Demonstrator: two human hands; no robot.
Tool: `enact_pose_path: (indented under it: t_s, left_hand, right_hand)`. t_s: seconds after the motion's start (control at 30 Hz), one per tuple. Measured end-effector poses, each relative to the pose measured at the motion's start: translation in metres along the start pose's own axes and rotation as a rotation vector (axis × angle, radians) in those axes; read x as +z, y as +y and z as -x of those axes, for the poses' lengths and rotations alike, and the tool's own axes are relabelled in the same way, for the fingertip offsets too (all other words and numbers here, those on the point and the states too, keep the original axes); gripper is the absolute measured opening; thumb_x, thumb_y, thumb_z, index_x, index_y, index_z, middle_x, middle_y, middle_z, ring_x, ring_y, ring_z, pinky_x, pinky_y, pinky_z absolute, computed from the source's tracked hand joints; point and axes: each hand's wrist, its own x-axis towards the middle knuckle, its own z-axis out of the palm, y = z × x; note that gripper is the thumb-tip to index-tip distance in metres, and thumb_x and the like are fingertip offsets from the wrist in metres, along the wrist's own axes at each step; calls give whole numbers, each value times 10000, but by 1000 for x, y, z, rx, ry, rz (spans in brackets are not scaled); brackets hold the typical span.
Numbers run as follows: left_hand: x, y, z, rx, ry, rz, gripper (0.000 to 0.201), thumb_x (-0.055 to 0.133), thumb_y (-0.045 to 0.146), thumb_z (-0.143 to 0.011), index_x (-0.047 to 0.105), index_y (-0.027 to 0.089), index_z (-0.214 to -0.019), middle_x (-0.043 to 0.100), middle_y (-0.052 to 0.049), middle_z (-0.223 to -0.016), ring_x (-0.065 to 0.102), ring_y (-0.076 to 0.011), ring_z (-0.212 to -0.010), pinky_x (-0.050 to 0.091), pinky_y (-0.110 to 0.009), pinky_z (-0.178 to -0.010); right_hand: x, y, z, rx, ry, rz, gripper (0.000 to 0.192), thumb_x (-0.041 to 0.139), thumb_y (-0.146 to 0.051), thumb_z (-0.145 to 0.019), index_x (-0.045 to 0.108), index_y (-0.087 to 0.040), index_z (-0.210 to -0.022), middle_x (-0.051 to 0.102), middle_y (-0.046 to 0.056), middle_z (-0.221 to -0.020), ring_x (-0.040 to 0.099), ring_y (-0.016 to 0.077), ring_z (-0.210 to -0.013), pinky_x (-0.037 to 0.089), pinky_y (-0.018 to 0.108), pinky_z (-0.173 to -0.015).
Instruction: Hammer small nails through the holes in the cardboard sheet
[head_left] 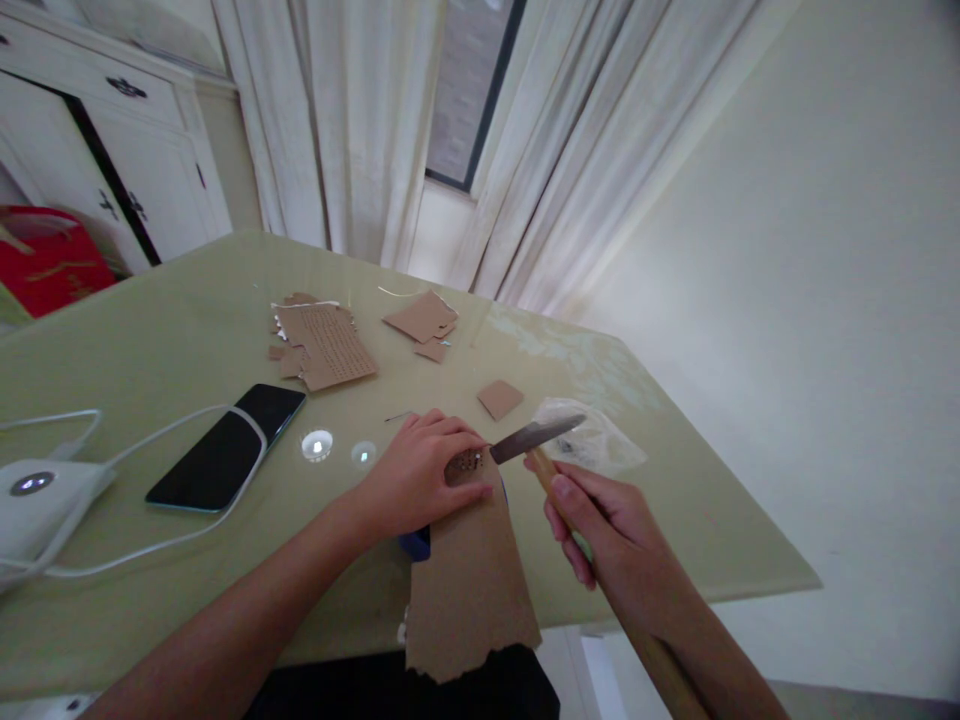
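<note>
My left hand (420,472) grips a piece of brown cardboard (472,590) near its far end, thumb lying on top and fingers curled at the far left edge. Small dark dots or holes mark the cardboard between thumb and forefinger. Under it a dark blue object (415,543) shows only in part. In my right hand (611,520) is a hammer (541,436) with a long wooden handle and a metal head that tapers to the right. The head's blunt end is beside the cardboard's far right corner; whether it touches is unclear.
A dotted cardboard piece (326,345), folded cardboard scraps (424,318) and a small square (500,399) lie farther back. A clear plastic bag (600,438) is at right. Leftward are a phone (229,450), a white cable (142,555) and a white device (45,500).
</note>
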Motion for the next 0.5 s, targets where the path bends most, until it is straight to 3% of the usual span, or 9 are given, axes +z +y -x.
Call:
enact_pose_path:
  t_s: [0.07,0.17,0.33,0.5]
  left_hand:
    - [1,-1,0,-8,-2,-9,425,874,466,-883,784,249,-1238,791,-73,-1270,664,-321,-1173,474,-514,-1035]
    - [1,-1,0,-18,-2,-15,457,879,476,-875,772,247,-1255,780,-79,-1304,660,-330,-1188,468,-527,-1042]
    - [1,0,1,34,13,-50,134,762,381,-990,830,275,-1035,775,-44,-1347,663,-308,-1187,447,-509,-1011]
    - [2,-1,1,93,-5,-101,236,637,274,-1082,835,337,-1196,798,-13,-1324,653,-283,-1163,415,-496,-963]
  right_hand:
    - [-7,-13,6,-54,70,-8,523,512,-612,-1116,591,-188,-821,552,-42,-690,472,52,-409,333,194,-398]
    - [-14,-32,5,-98,76,44,513,490,-587,-1132,588,-195,-816,541,-50,-650,472,62,-415,350,203,-417]
    - [-18,-54,-12,-165,-46,283,480,468,-493,-1164,561,-211,-786,497,-73,-515,480,82,-441,383,208,-484]
    - [-23,-63,-14,-167,-78,354,472,472,-480,-1165,554,-216,-782,512,-74,-508,483,86,-436,384,219,-493]
